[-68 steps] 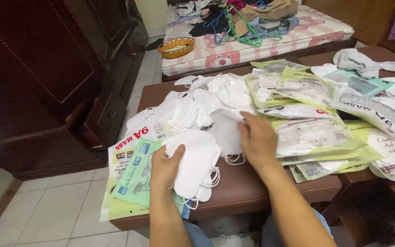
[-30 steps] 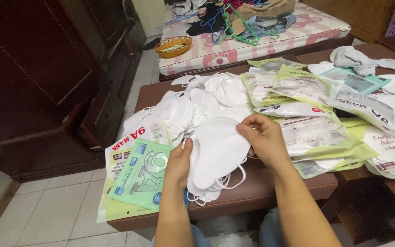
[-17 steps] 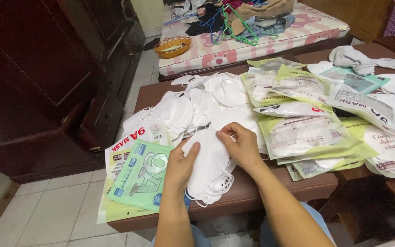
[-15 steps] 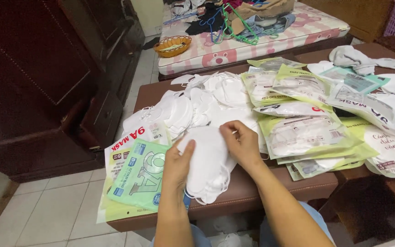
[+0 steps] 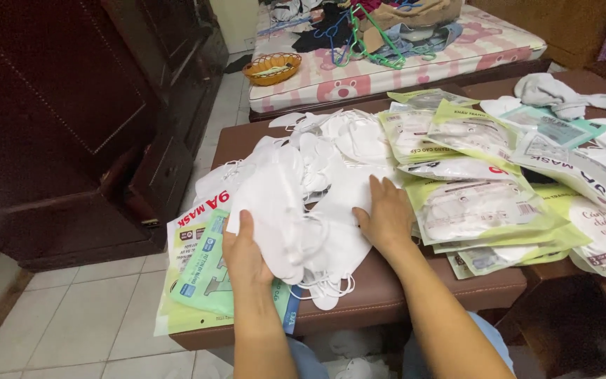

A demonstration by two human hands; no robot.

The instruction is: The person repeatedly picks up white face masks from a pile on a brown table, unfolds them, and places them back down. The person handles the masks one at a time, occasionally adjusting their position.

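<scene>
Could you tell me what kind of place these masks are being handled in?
Most likely a room in a home: a mattress heaped with clothes, a dark wooden cabinet and tiled floor surround the brown table where both hands sort white masks.

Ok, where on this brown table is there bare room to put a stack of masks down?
Bare brown table shows along the near edge, between the white masks under the left hand and the sealed mask packets beside the right hand. A second strip lies at the far left corner. Elsewhere it is crowded.
</scene>
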